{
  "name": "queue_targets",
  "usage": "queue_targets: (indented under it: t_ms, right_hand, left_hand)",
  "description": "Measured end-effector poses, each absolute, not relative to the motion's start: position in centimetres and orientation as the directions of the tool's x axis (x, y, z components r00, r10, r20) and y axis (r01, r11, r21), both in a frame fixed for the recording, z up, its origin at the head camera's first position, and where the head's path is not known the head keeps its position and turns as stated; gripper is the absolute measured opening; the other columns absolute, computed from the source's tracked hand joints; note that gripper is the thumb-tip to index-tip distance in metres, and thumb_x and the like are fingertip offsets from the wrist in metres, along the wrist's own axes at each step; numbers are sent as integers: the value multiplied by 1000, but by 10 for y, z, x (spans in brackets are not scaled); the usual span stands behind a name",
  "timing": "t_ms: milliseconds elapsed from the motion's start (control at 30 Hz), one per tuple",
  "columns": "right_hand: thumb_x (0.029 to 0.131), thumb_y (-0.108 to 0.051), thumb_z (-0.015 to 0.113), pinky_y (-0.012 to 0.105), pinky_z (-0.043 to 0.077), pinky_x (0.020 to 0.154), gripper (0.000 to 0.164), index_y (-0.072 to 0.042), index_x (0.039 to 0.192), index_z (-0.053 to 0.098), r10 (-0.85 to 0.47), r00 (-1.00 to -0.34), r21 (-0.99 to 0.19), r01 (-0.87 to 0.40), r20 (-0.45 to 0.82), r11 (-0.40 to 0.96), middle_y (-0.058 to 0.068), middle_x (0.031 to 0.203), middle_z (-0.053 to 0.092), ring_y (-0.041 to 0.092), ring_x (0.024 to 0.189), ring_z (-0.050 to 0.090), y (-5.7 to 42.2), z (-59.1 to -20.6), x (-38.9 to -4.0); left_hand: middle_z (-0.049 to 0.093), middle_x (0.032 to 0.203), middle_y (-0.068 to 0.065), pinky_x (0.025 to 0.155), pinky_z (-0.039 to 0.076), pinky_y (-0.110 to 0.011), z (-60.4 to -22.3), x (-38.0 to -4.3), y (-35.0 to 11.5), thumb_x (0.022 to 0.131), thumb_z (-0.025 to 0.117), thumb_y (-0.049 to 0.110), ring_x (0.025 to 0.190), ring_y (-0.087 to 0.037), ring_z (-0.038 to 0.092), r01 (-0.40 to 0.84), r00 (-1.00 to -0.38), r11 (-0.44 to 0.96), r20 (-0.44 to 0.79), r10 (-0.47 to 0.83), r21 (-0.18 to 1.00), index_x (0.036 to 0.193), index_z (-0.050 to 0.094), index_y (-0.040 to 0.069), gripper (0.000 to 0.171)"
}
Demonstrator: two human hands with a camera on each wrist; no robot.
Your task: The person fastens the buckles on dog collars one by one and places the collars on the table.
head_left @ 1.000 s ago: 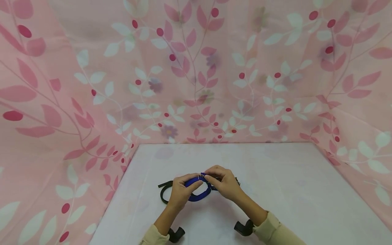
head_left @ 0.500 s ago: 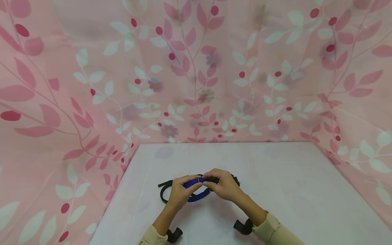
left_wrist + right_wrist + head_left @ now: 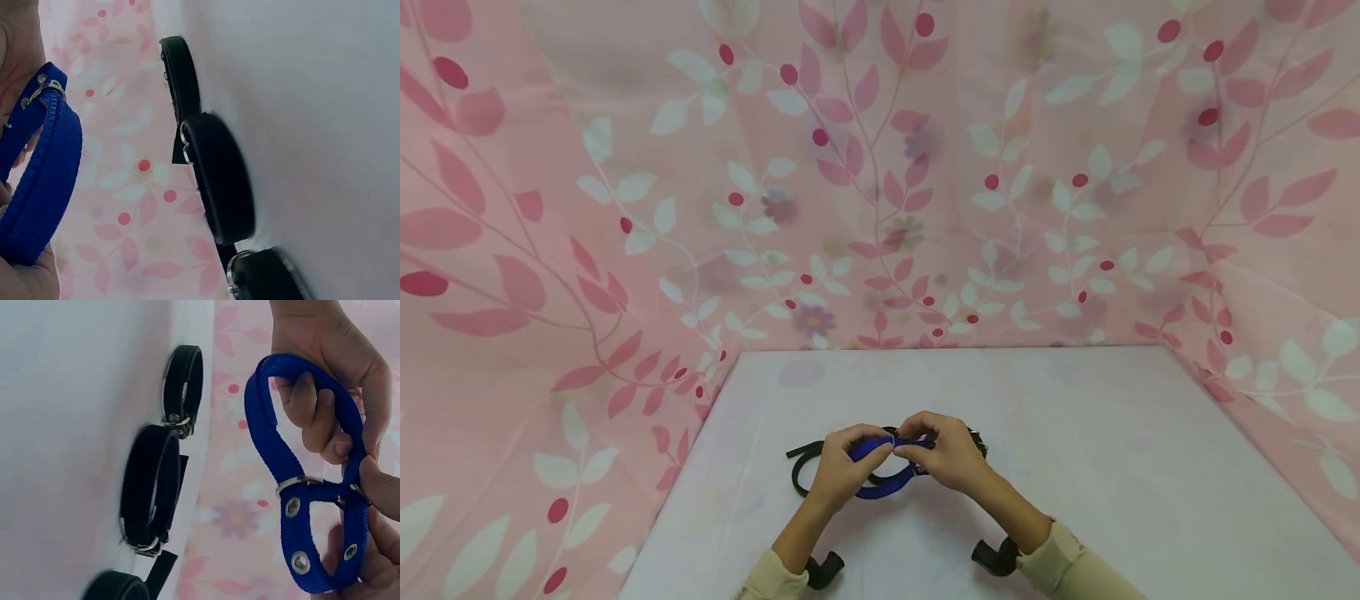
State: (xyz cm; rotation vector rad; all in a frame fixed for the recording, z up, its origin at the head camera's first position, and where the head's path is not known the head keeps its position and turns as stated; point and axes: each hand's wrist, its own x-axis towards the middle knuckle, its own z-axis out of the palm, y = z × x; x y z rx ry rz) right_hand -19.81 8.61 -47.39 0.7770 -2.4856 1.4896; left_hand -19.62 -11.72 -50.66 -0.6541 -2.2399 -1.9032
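Observation:
A blue collar [image 3: 290, 459] with metal eyelets and a metal buckle is held up between both hands. My left hand [image 3: 842, 465] grips the wide padded loop, its fingers curled through it in the right wrist view. Pinching the strap by the buckle is my right hand [image 3: 957, 454], its thumb tip close to the left one. The eyelet end is doubled into a second, smaller loop past the metal ring [image 3: 299, 482]. Behind the hands in the head view, a black collar [image 3: 800, 482] shows on the left, partly covered by the left hand.
Several black collars with metal buckles stand in a row on the white table [image 3: 1075, 467], such as one black collar [image 3: 219, 178] in the left wrist view. Pink floral cloth [image 3: 880, 167] walls the back and sides. A black elbow-shaped piece [image 3: 996, 557] sits by the right wrist.
My right fingers have shifted slightly left and down along the strap, closer to my left thumb. The blue loop's lower edge hangs slightly lower. My left hand barely moves.

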Motion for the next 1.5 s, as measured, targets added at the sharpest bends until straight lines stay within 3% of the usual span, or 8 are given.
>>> queue_targets:
  t_ms: [267, 400, 567, 867, 1000, 1100, 1300, 1500]
  right_hand:
    - [82, -19, 82, 27, 58, 71, 26, -12, 100, 65, -363, -810, -763, -570, 461, 305, -2, 90, 70, 9, 80, 67, 85, -470, -200]
    - [84, -21, 80, 26, 57, 71, 26, -9, 105, 70, -393, -743, -681, -662, 542, 312, -2, 90, 68, 9, 80, 64, 85, -469, -201]
    - [84, -27, 79, 21, 52, 63, 24, -11, 103, 76, -441, -729, -658, -675, 524, 333, -5, 88, 62, 7, 75, 55, 84, -469, -203]
    - [80, -19, 83, 21, 50, 61, 17, -14, 96, 77, -442, -728, -688, -668, 524, 284, -3, 85, 61, 10, 73, 55, 88, -469, -207]
    - [78, -14, 84, 24, 51, 60, 19, -12, 96, 77, -455, -728, -693, -664, 512, 282, 2, 84, 64, 17, 71, 57, 86, -469, -204]
    - [77, -9, 84, 27, 52, 61, 20, -7, 95, 76, -473, -727, -694, -661, 498, 284, 7, 83, 66, 24, 72, 57, 85, -465, -200]
    - [76, -3, 83, 32, 54, 61, 20, -1, 94, 75, -482, -713, -682, -675, 508, 280, 11, 82, 65, 23, 71, 57, 84, -442, -189]
    - [81, 1, 77, 21, 48, 56, 14, 2, 95, 75, -448, -687, -690, -698, 571, 190, 8, 79, 61, 7, 68, 51, 82, -437, -185]
  left_hand:
    - [68, 85, -10, 68, 52, -24, -498, -199, -111, 90, 69, 6, 76, -11, 60, 390, -902, 19, 377, 212, 921, 96, 69, 3, 7]
    - [66, 81, -3, 56, 45, -21, -494, -200, -110, 92, 68, 10, 64, -7, 53, 345, -912, -38, 344, 224, 938, 96, 68, -1, 11]
    - [64, 77, 1, 47, 36, -19, -489, -203, -114, 93, 65, 6, 53, -5, 43, 313, -903, -115, 333, 273, 943, 97, 63, -9, 16]
    - [69, 83, -13, 43, 49, -26, -478, -207, -122, 89, 72, 7, 48, -15, 53, 466, -822, 61, 406, 401, 883, 99, 71, 5, 10]
    - [65, 78, -19, 41, 51, -29, -480, -206, -123, 87, 69, -6, 44, -27, 57, 578, -732, 20, 508, 454, 816, 96, 66, -1, 11]
    - [63, 74, -23, 38, 50, -29, -479, -203, -122, 83, 65, -15, 41, -28, 57, 634, -664, -28, 563, 492, 773, 95, 62, -6, 15]
    - [64, 74, -23, 38, 48, -24, -465, -194, -119, 82, 66, -14, 43, -18, 58, 663, -667, 7, 587, 459, 748, 93, 64, -6, 14]
    - [59, 81, -21, 43, 53, -32, -463, -194, -118, 85, 64, -14, 56, -12, 61, 666, -686, -15, 621, 380, 746, 94, 63, -5, 13]
